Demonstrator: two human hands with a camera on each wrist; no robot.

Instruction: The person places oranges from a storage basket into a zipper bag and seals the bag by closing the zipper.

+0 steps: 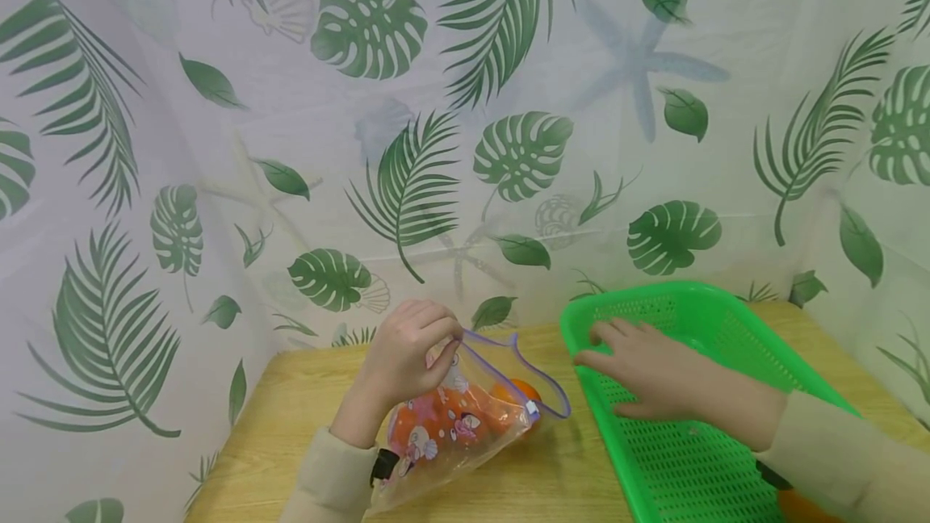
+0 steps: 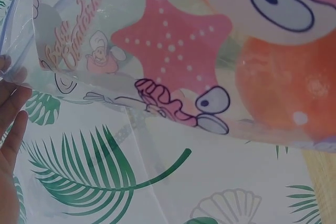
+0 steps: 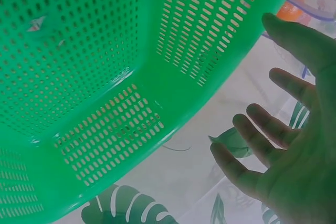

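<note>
A clear zip bag point(image 1: 465, 434) printed with sea creatures leans on the wooden table, with round orange fruit point(image 1: 517, 390) inside. My left hand point(image 1: 414, 349) pinches the purple-edged mouth of the bag at its upper left corner. In the left wrist view the bag point(image 2: 170, 45) fills the upper part, showing a pink starfish print and an orange shape behind the plastic. My right hand point(image 1: 647, 370) is over the left rim of the green basket point(image 1: 617, 458), fingers spread and holding nothing. The right wrist view shows that hand point(image 3: 294, 145) beside the basket's rim.
An orange round thing point(image 1: 799, 507) is partly visible beneath the right forearm, at the basket's near end. A white curtain point(image 1: 450, 208) with leaf prints hangs behind the wooden table point(image 1: 291, 402). The basket takes up the table's right side.
</note>
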